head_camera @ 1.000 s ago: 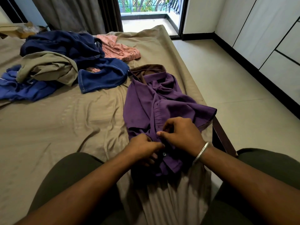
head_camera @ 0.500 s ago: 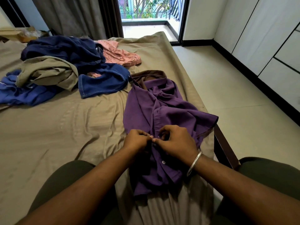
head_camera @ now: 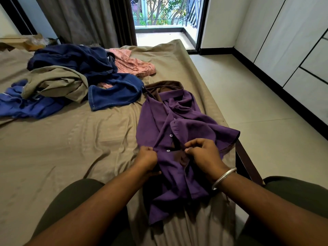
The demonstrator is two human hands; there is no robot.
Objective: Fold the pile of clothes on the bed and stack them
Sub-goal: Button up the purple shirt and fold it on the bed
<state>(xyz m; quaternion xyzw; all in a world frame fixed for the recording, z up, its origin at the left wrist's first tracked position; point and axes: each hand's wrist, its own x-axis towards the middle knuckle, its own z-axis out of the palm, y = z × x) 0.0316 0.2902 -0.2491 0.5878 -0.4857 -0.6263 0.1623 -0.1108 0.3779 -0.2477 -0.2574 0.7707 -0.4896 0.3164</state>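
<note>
Purple shirt (head_camera: 177,139) lies crumpled at the near right edge of the bed (head_camera: 71,148), collar away from the person. Left hand (head_camera: 146,158) grips the button-side front panel, fingers curled; right hand (head_camera: 202,153) pinches the opposite panel edge. Unfolded pile of clothes (head_camera: 71,86) sits well apart, far left.

Purple shirt (head_camera: 158,121), crumpled, collar away from the viewer, front placket partly open with white buttons showing, lying at the bed's (head_camera: 71,148) right edge. Unfolded pile (head_camera: 74,82) beyond it to the left: navy, khaki, blue and pink garments heaped together on the tan sheet.
</note>
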